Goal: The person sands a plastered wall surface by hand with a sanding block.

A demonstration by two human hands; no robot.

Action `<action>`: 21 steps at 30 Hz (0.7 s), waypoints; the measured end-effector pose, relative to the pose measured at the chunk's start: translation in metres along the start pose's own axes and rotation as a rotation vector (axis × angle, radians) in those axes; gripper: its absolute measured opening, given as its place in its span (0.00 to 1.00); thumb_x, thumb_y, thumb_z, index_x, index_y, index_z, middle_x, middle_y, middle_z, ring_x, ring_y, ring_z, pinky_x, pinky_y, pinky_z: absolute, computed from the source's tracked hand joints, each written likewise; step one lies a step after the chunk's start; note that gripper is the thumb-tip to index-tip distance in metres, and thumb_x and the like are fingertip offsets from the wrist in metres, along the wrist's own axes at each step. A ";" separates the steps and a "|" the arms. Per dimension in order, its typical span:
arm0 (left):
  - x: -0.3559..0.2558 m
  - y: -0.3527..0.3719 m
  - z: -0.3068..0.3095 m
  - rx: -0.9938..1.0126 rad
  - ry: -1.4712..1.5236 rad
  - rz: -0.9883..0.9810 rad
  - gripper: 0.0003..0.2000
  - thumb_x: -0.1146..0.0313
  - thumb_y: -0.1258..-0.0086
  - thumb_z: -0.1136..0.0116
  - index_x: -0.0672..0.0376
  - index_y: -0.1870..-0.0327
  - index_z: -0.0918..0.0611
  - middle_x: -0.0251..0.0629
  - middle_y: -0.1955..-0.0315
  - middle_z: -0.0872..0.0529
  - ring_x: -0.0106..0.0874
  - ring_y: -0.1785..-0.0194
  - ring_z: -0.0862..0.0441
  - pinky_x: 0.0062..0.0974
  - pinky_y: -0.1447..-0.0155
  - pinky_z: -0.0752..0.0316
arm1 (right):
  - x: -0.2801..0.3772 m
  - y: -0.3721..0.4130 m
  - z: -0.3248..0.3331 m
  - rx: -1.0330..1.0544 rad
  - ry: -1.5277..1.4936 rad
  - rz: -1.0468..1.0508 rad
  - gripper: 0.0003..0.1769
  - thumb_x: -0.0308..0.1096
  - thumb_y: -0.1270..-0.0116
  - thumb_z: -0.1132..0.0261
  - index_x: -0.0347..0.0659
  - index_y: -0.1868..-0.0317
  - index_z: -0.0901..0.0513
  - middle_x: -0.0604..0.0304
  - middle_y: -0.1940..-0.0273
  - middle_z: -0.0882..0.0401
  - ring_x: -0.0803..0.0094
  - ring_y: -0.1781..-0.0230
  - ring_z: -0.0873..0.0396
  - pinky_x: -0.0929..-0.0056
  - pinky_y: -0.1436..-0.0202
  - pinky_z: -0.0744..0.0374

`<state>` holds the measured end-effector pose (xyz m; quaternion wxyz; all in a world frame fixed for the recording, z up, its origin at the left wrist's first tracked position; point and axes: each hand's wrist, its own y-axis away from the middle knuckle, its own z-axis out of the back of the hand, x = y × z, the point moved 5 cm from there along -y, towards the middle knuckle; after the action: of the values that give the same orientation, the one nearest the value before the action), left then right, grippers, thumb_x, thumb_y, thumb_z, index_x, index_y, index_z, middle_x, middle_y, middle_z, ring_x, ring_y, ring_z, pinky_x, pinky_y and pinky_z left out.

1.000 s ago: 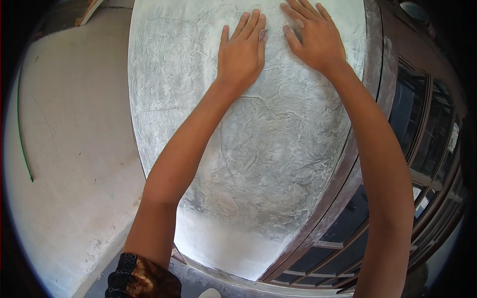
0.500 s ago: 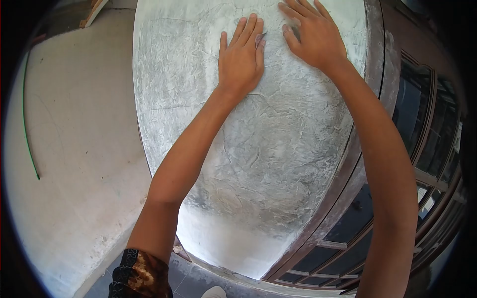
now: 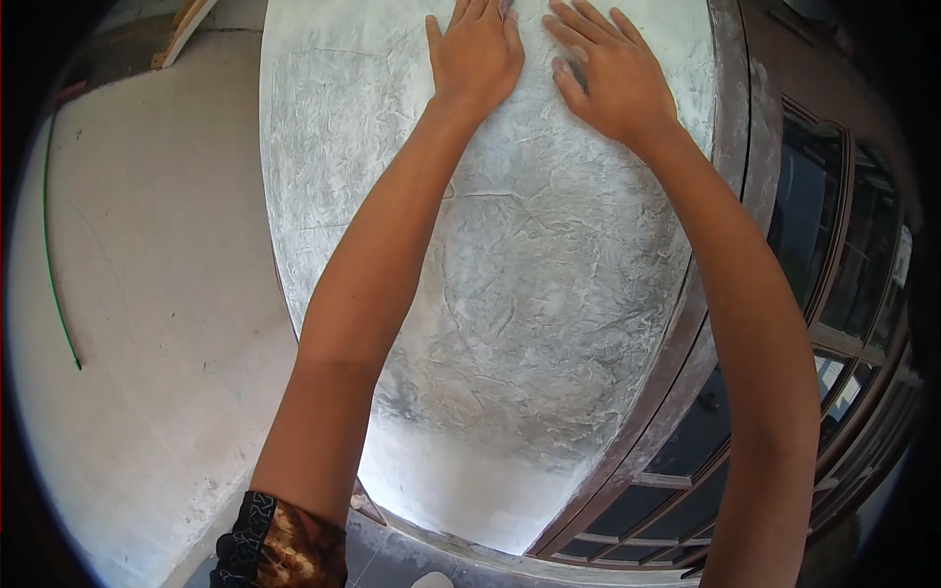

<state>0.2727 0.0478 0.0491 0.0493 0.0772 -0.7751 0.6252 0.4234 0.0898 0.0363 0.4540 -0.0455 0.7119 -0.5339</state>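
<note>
High on a rough grey-white panel (image 3: 549, 265), my left hand (image 3: 476, 59) lies flat with its fingers stretched upward and cut off by the top edge. A small dark edge of something shows between its thumb and forefinger; most of it is hidden. To the right, my right hand (image 3: 619, 86) rests palm down on the same panel, fingers spread, with no object visible in it. The two hands are apart. Wrinkles and fine cracks cover the panel, and its lower end is smoother and paler.
A beige wall (image 3: 167, 216) with a thin green strand (image 3: 49, 245) stands at the left. Along the panel's right side runs a brown frame (image 3: 676, 392), beside dark window panes (image 3: 809, 206). Grey floor tiles (image 3: 387, 559) and part of a shoe (image 3: 432, 581) show below.
My left hand has slid upward over the panel, its fingertips now at the frame's top edge. My right hand has moved only slightly left. The view has shifted a little.
</note>
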 end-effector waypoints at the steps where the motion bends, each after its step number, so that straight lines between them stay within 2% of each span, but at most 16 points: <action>1: -0.001 0.000 -0.002 0.003 0.012 0.021 0.24 0.63 0.14 0.59 0.67 0.24 0.28 0.50 0.22 0.30 0.49 0.18 0.36 0.60 0.18 0.45 | -0.001 0.001 -0.001 -0.017 0.009 0.000 0.27 0.36 0.26 0.44 0.31 0.31 0.22 0.45 0.25 0.28 0.52 0.20 0.35 0.50 0.15 0.42; 2: -0.005 0.016 -0.001 0.008 0.012 0.032 0.24 0.63 0.14 0.59 0.67 0.24 0.28 0.50 0.22 0.30 0.49 0.18 0.36 0.60 0.18 0.45 | 0.000 0.003 -0.003 -0.032 0.012 0.000 0.27 0.36 0.26 0.44 0.31 0.32 0.22 0.45 0.25 0.27 0.52 0.21 0.34 0.50 0.15 0.42; 4: -0.024 0.075 0.011 -0.027 0.099 0.021 0.23 0.64 0.18 0.50 0.58 0.24 0.25 0.40 0.21 0.28 0.41 0.18 0.34 0.68 0.21 0.45 | 0.002 0.003 -0.002 -0.046 -0.007 0.005 0.26 0.36 0.27 0.44 0.32 0.32 0.21 0.45 0.26 0.27 0.52 0.21 0.34 0.50 0.15 0.42; 5: -0.029 0.097 0.015 -0.015 0.092 0.018 0.22 0.65 0.18 0.51 0.59 0.26 0.23 0.41 0.23 0.27 0.42 0.19 0.32 0.68 0.22 0.43 | 0.003 0.004 0.000 -0.071 -0.016 0.000 0.26 0.36 0.27 0.44 0.32 0.33 0.20 0.46 0.26 0.26 0.52 0.21 0.33 0.50 0.15 0.41; 8: -0.015 0.039 0.009 -0.065 0.120 -0.013 0.21 0.65 0.18 0.52 0.60 0.28 0.22 0.42 0.24 0.25 0.44 0.20 0.31 0.68 0.23 0.42 | 0.004 0.003 0.002 -0.072 -0.028 -0.014 0.26 0.35 0.28 0.43 0.31 0.34 0.20 0.46 0.26 0.25 0.52 0.22 0.32 0.50 0.16 0.40; 9: -0.011 0.012 0.009 0.099 0.084 0.055 0.21 0.65 0.18 0.52 0.60 0.29 0.22 0.42 0.25 0.24 0.44 0.21 0.30 0.68 0.24 0.40 | 0.005 0.003 0.003 -0.072 -0.022 -0.012 0.26 0.35 0.28 0.43 0.31 0.34 0.20 0.46 0.26 0.25 0.52 0.22 0.32 0.50 0.16 0.40; 10: -0.008 0.006 0.004 0.089 0.089 0.053 0.21 0.65 0.18 0.52 0.60 0.29 0.22 0.42 0.25 0.24 0.44 0.21 0.30 0.68 0.24 0.40 | 0.005 0.003 0.004 -0.066 -0.014 -0.004 0.26 0.35 0.28 0.42 0.31 0.33 0.20 0.46 0.26 0.25 0.51 0.22 0.32 0.50 0.16 0.39; 12: -0.008 0.008 -0.001 0.002 0.047 0.017 0.24 0.63 0.13 0.60 0.67 0.24 0.28 0.50 0.22 0.30 0.49 0.18 0.37 0.60 0.18 0.46 | 0.005 0.002 0.003 -0.051 -0.015 0.007 0.26 0.34 0.29 0.42 0.31 0.33 0.20 0.45 0.26 0.25 0.51 0.23 0.31 0.50 0.16 0.39; 13: -0.018 0.035 0.009 -0.142 0.134 -0.003 0.21 0.65 0.18 0.52 0.60 0.29 0.22 0.42 0.26 0.24 0.44 0.21 0.30 0.69 0.24 0.40 | 0.003 0.003 0.001 -0.067 -0.015 -0.001 0.26 0.34 0.29 0.42 0.31 0.33 0.20 0.46 0.27 0.25 0.51 0.22 0.31 0.50 0.16 0.39; 16: -0.031 0.100 0.019 -0.065 0.062 -0.017 0.20 0.66 0.18 0.51 0.60 0.30 0.21 0.43 0.27 0.23 0.45 0.22 0.29 0.69 0.26 0.38 | 0.002 0.007 0.000 -0.074 -0.027 -0.015 0.26 0.34 0.29 0.42 0.32 0.34 0.20 0.46 0.27 0.25 0.52 0.22 0.32 0.50 0.16 0.40; 18: -0.023 0.068 0.018 -0.065 0.060 -0.038 0.20 0.66 0.19 0.50 0.59 0.29 0.21 0.43 0.26 0.24 0.44 0.21 0.29 0.69 0.25 0.38 | 0.002 0.005 0.000 -0.077 -0.025 -0.022 0.26 0.35 0.29 0.42 0.32 0.33 0.20 0.46 0.27 0.25 0.52 0.22 0.32 0.50 0.16 0.40; 20: -0.014 0.018 0.013 0.095 0.165 0.050 0.22 0.66 0.19 0.49 0.58 0.27 0.22 0.42 0.24 0.25 0.43 0.20 0.31 0.69 0.23 0.42 | 0.002 0.004 0.000 -0.066 -0.024 -0.032 0.26 0.35 0.29 0.42 0.32 0.33 0.19 0.46 0.27 0.25 0.52 0.21 0.32 0.51 0.16 0.40; 21: -0.014 0.011 0.011 0.089 0.167 0.046 0.22 0.66 0.19 0.49 0.58 0.27 0.22 0.42 0.24 0.25 0.43 0.20 0.31 0.69 0.23 0.42 | 0.000 0.003 0.001 -0.070 -0.018 -0.030 0.26 0.35 0.29 0.42 0.32 0.33 0.19 0.46 0.27 0.25 0.52 0.21 0.32 0.51 0.16 0.40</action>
<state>0.2846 0.0400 0.0341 0.0958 0.0093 -0.7413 0.6642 0.4249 0.0902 0.0340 0.4505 -0.0770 0.7252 -0.5149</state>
